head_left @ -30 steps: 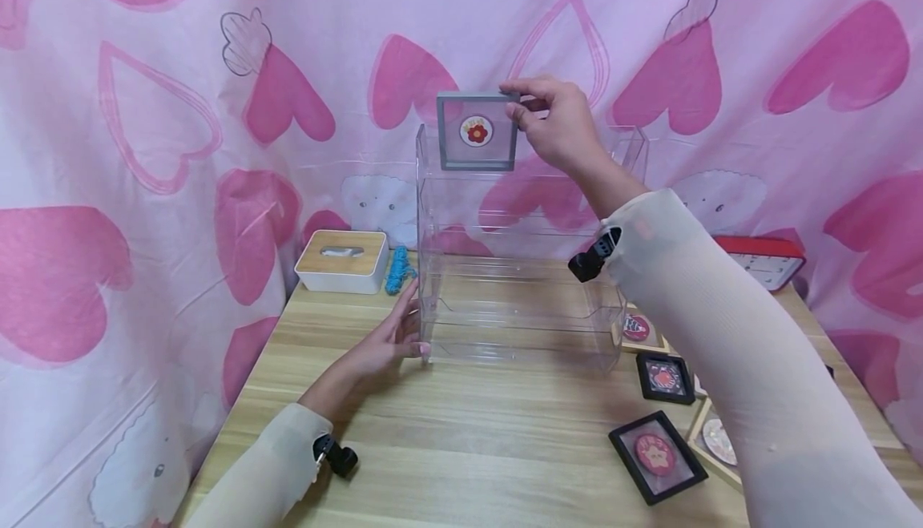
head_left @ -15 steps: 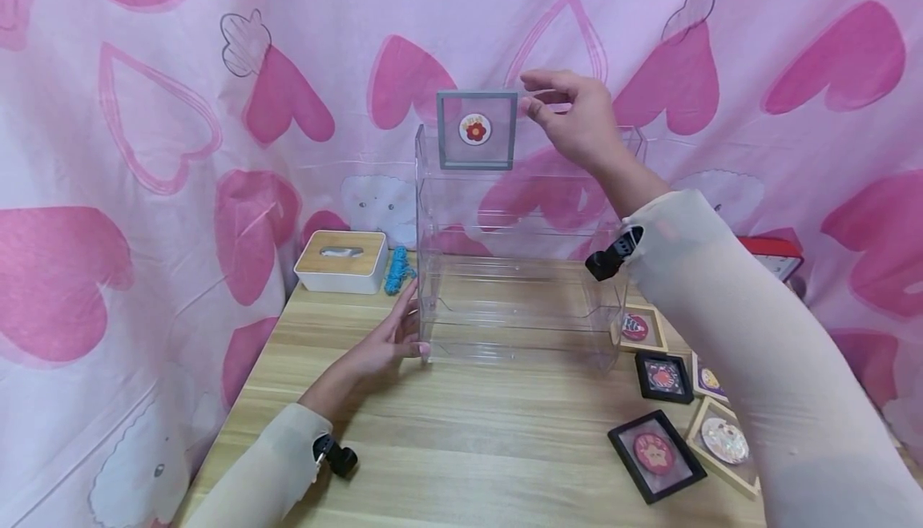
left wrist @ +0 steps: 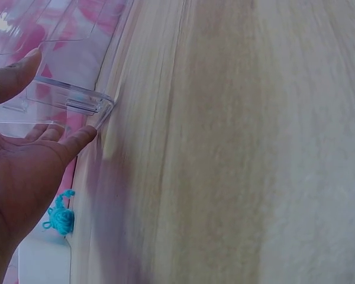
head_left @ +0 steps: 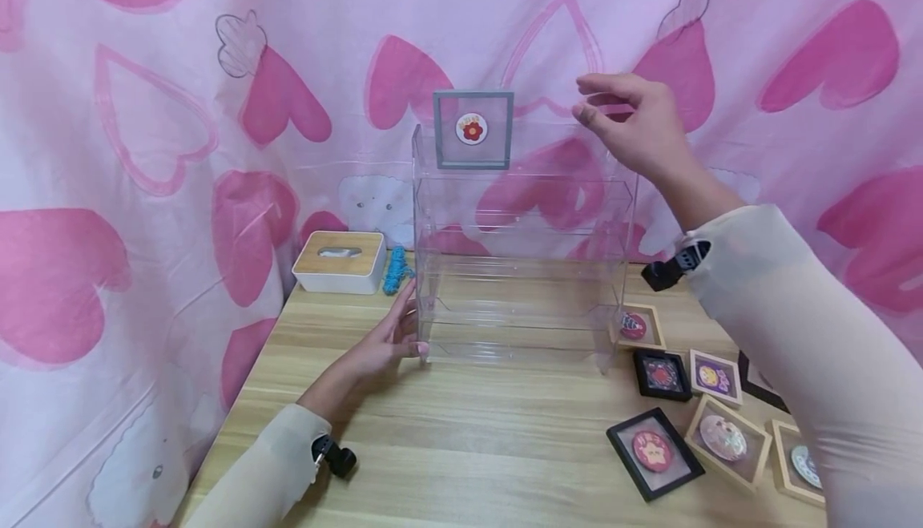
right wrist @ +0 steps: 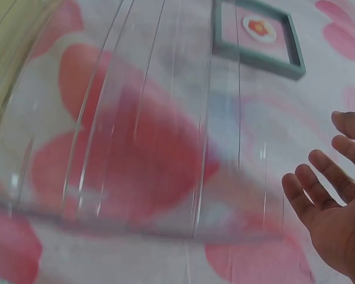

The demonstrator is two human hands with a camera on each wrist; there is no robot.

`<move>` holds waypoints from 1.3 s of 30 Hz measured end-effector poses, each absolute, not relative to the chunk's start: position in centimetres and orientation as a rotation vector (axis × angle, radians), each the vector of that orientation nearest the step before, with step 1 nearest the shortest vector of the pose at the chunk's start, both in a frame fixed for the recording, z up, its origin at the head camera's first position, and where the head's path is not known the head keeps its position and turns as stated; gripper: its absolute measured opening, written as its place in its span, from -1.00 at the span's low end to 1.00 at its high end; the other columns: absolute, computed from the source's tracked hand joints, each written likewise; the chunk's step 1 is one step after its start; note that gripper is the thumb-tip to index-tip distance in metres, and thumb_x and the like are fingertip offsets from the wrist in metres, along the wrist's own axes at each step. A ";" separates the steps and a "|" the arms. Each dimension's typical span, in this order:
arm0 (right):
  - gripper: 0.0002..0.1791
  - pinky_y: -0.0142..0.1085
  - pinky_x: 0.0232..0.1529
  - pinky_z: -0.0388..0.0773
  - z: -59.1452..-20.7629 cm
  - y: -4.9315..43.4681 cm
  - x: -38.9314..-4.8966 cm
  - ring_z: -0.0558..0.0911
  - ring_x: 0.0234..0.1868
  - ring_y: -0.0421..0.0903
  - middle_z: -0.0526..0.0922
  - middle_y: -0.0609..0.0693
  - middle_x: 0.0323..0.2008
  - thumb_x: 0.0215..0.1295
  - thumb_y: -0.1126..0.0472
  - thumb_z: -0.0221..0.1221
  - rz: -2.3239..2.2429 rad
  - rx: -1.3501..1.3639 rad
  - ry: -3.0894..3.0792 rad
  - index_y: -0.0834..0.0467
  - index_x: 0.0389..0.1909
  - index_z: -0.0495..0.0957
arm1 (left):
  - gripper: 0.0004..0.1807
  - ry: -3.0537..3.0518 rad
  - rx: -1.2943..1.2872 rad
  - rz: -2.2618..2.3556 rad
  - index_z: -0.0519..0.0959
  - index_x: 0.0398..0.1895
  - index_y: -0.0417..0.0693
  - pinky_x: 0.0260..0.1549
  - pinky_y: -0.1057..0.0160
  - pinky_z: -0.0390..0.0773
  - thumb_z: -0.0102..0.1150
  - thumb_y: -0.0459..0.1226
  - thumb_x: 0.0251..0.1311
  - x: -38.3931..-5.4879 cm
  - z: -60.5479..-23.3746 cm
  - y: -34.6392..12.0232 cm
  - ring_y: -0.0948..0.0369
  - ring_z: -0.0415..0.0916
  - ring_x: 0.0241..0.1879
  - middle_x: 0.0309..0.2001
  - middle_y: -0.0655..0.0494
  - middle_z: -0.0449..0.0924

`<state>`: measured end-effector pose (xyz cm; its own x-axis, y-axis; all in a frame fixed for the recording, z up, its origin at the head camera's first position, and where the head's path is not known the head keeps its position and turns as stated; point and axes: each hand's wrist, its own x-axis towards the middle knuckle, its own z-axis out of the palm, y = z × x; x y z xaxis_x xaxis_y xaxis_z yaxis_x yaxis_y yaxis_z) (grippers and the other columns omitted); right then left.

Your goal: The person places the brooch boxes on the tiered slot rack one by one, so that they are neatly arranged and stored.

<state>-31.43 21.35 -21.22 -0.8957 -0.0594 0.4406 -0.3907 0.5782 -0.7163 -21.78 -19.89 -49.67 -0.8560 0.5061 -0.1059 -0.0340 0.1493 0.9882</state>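
Observation:
A clear acrylic tiered rack (head_left: 519,336) stands on the table. On its top tier, at the left, a grey square frame (head_left: 473,166) stands upright, showing a round badge (head_left: 472,129) with a red flower. My left hand (head_left: 382,348) touches the rack's lower left side, its thumb by the front edge; in the left wrist view the fingers of that hand (left wrist: 29,165) lie fairly straight against the clear plastic. To the right of the grey frame my right hand (head_left: 638,123) is raised and holds nothing. The right wrist view shows its fingers (right wrist: 328,177) spread loosely, apart from the rack.
A white tissue box (head_left: 339,272) with a wooden lid and a blue yarn bundle (head_left: 396,270) sit left of the rack. Several framed badges lie at the right, among them a black frame (head_left: 620,441) and a wooden frame (head_left: 757,464). A patterned curtain (head_left: 166,111) hangs behind.
My right hand has let go of the grey frame and moved off to the right. The frame stays on the top tier. My left hand keeps its place.

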 end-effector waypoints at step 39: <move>-0.38 -0.59 -0.42 0.48 -36.5 43.5 -21.8 0.35 -0.25 -0.73 0.65 0.38 0.23 0.52 -0.07 0.40 0.780 0.095 -2.829 0.19 0.43 0.64 | 0.27 2.028 0.411 1.742 -0.35 0.77 0.81 0.75 -0.31 0.03 0.28 -0.43 0.50 -21.5 -49.7 -20.3 -0.19 -0.14 0.82 0.85 -0.05 -0.21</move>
